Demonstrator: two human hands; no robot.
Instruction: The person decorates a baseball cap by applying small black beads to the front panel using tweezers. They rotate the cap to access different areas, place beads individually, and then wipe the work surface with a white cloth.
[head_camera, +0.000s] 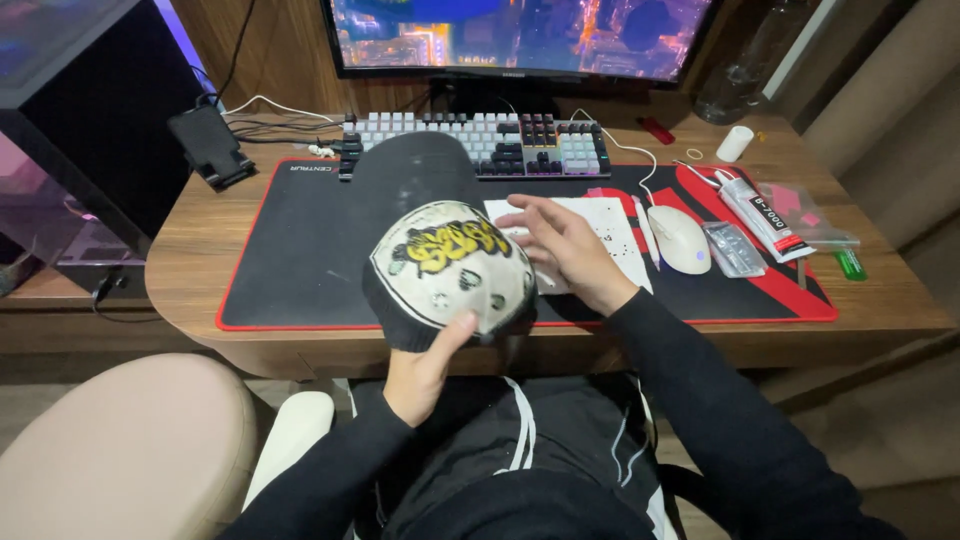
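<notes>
My left hand (428, 368) grips a baseball cap (447, 262) by its rear rim, holding it over the desk's front edge. The cap has a cream front panel with yellow graffiti lettering, and its black brim points away toward the keyboard (520, 142). My right hand (562, 247) hovers flat with fingers spread, just right of the cap, over a white sheet (612, 222) dotted with small pieces. It holds nothing.
A black and red desk mat (300, 250) covers the wooden desk. A white mouse (680, 238), a glue tube (762, 214), small plastic bags (733, 250) and a white roll (734, 143) lie to the right. A monitor (520, 35), phone stand (210, 146) and beige chair (120, 450) surround the area.
</notes>
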